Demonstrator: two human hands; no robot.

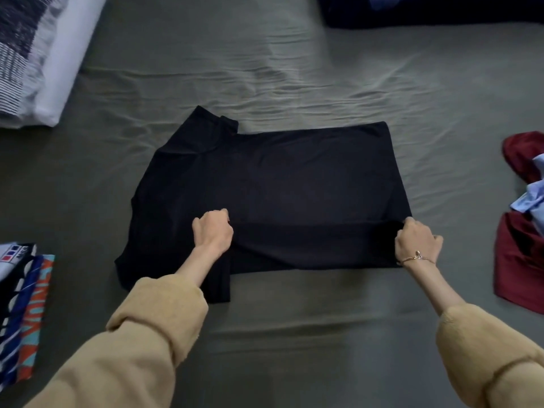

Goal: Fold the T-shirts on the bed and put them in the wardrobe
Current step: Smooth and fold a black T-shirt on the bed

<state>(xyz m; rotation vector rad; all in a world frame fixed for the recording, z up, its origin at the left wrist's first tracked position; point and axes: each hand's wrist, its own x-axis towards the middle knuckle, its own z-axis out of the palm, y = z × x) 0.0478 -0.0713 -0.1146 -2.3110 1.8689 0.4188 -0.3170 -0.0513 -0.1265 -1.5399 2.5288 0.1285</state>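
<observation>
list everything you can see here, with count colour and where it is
black T-shirt: 1, black, middle of the bed, partly folded, lying flat
bed sheet: 1, grey-green, wrinkled, under everything
folded printed clothes: a small stack, blue, orange, black and white, left edge
dark red garment: 1, dark red, loose, right edge
light blue garment: 1, light blue, crumpled on the dark red one
dark blue fabric: 1 heap, dark blue, top right
white and black patterned bedding: 1 bundle, top left
bracelet: 1, gold, on the right wrist
sleeves: 2, tan, on both arms
left hand: fingers curled in a grip on the shirt's near fold
right hand: grips the shirt's right near corner
</observation>
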